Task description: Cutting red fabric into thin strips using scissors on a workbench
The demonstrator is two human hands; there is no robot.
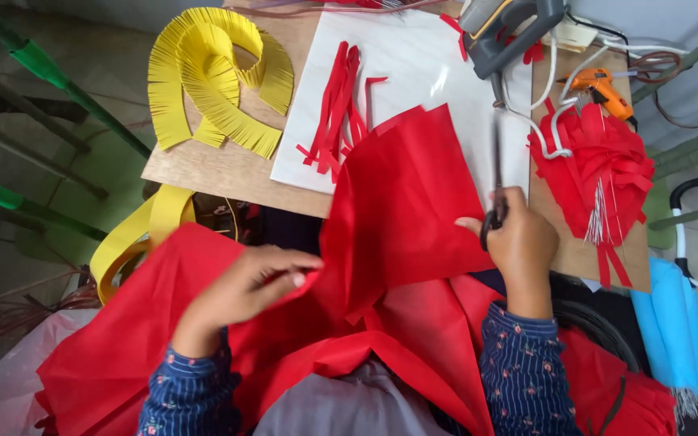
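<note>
The right hand (pixel 519 238) grips scissors (pixel 495 173), blades pointing to twelve o'clock along the edge of the red sheet (pixel 401 206). The left hand (pixel 248 287), at nine o'clock from it, pinches that sheet taut. Keeping the sheet stretched flat and the blades straight should give clean strips. The sheet looks thin, matte and creased; cut red strips (pixel 337 113) and fringed yellow bands (pixel 216 77) lie on the wooden board (pixel 220 165).
</note>
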